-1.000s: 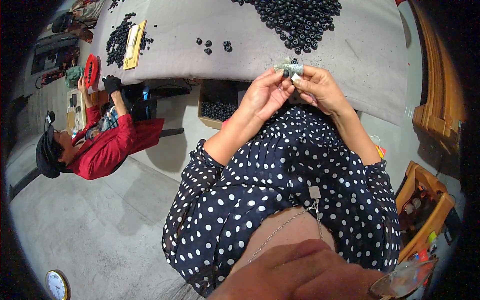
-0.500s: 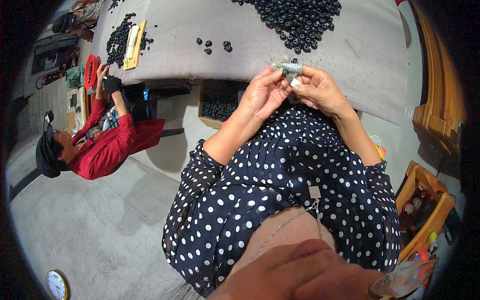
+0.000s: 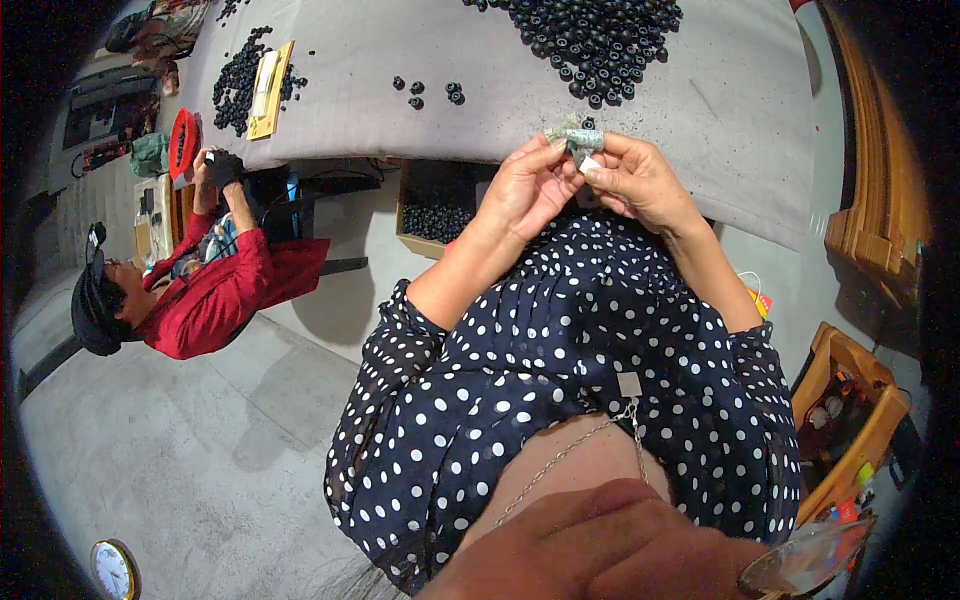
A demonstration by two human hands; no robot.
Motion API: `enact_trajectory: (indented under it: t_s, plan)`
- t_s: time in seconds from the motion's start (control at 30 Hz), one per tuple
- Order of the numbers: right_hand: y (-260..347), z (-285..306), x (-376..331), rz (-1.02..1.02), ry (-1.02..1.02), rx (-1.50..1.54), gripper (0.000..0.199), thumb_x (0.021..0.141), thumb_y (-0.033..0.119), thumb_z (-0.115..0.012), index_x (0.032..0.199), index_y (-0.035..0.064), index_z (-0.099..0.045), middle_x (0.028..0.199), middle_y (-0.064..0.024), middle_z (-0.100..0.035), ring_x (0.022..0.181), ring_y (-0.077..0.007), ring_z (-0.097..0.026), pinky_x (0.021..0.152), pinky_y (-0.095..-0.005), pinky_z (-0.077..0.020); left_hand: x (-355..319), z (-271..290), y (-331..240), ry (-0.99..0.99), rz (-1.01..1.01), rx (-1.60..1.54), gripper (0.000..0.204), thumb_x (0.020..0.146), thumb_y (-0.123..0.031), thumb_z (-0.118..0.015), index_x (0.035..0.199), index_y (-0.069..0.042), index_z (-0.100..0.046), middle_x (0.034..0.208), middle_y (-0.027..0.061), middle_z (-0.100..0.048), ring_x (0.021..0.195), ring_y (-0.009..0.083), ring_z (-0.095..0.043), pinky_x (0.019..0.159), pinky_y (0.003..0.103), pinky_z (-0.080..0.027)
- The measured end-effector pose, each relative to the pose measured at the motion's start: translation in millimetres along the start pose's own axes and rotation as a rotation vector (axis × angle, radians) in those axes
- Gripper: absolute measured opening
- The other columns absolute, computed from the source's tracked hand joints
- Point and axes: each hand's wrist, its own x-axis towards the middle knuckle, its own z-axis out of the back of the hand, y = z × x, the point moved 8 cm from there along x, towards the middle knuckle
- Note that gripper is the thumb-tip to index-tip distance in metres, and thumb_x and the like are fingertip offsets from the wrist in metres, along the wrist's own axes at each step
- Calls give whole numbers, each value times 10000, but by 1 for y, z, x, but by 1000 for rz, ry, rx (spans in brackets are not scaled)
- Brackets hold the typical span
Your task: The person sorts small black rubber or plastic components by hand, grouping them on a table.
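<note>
My left hand (image 3: 532,190) and my right hand (image 3: 645,182) meet over the table's near edge, both closed in a pinch. Patterned grey-green wrapping (image 3: 585,137) covers the right index fingertip, and paler greenish wrapping shows at the left fingertips. Between the hands is a small white piece (image 3: 589,164), close to the right thumb. Some grey, dark matter sits beside it; fingers hide what exactly is gripped. Just beyond the fingertips lies one small black round part (image 3: 588,123). A big heap of similar black ring-like parts (image 3: 600,45) spreads farther back.
Grey cloth covers the table (image 3: 350,120). Several loose black parts (image 3: 416,101) lie left of centre, near a yellow board (image 3: 270,90) and another black pile (image 3: 237,90). Below the edge stands a box (image 3: 425,245) of black parts. A person in red (image 3: 215,290) works at left.
My hands stay in place, with only slight finger movement around the small piece. At left, the co-worker's hands have drawn closer together.
</note>
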Motion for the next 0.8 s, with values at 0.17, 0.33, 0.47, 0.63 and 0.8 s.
enact_trajectory:
  t_s: [0.17,0.33,0.47,0.63,0.8]
  plan:
    - [-5,4,2,-9,-9,-8,287,853,150,-625,1098,6,-587,842,-24,-663,460,-5,-436,372,-132,-306,2,3,2,15,10,-35,170,919,-80,-476,1066,-8,-521,889,56,-582,742,113,-561,720,271,-517]
    - [-7,10,3,-26,-65,81,217,871,159,-606,1031,12,-609,841,-32,-668,461,-2,-428,379,-130,-308,2,7,6,-29,12,-48,186,916,-77,-482,1086,-12,-522,897,61,-591,722,120,-577,713,276,-524]
    - [-8,11,3,-19,-62,79,187,879,157,-596,1005,20,-614,845,-34,-670,460,-1,-430,380,-129,-310,3,5,9,-1,26,-66,186,915,-80,-488,1086,-16,-525,936,75,-607,742,127,-590,706,283,-521]
    - [-9,14,3,1,-100,35,192,853,134,-624,1010,26,-603,783,-15,-663,455,0,-438,379,-130,-308,-2,-3,11,-70,0,49,174,906,-70,-504,1074,-29,-530,944,85,-614,753,139,-595,696,281,-518]
    - [-7,9,2,-15,-123,-50,188,835,125,-638,995,31,-603,710,16,-629,449,4,-433,375,-129,-295,-7,0,11,-34,8,62,190,893,-54,-527,1081,-33,-530,927,87,-617,711,137,-595,662,276,-518]
